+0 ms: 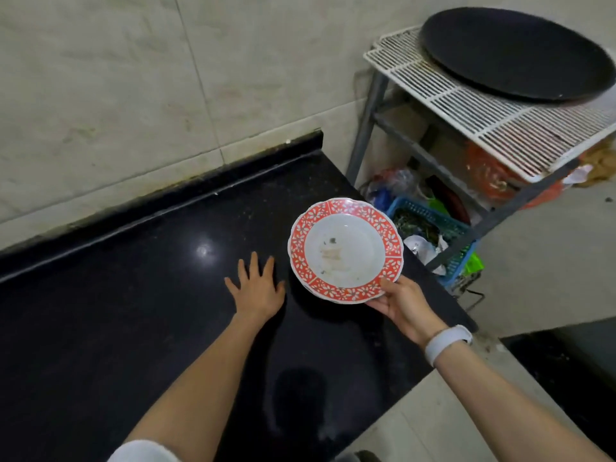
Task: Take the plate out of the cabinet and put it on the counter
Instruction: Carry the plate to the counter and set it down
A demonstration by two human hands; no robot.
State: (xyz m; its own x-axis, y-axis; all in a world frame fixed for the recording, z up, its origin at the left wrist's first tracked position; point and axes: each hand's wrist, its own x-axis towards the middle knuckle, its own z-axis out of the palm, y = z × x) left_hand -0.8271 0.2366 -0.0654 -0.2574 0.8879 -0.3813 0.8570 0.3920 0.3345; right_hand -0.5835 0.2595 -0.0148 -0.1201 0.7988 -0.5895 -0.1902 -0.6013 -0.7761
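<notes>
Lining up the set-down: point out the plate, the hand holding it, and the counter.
plate (343, 250): head view, centre of its white well.
right hand (401, 303): head view, back of the hand gripping the plate's rim.
counter (150, 278): head view, bare black surface left of the hands.

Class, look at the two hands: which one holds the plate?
The right hand, with the wristband, holds the plate by its rim; the left hand is spread, empty.

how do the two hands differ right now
The left hand lies flat and open, fingers spread, on the black counter; the right hand grips the plate by its near rim. Only the right wrist wears a white band. Both are bare.
</notes>
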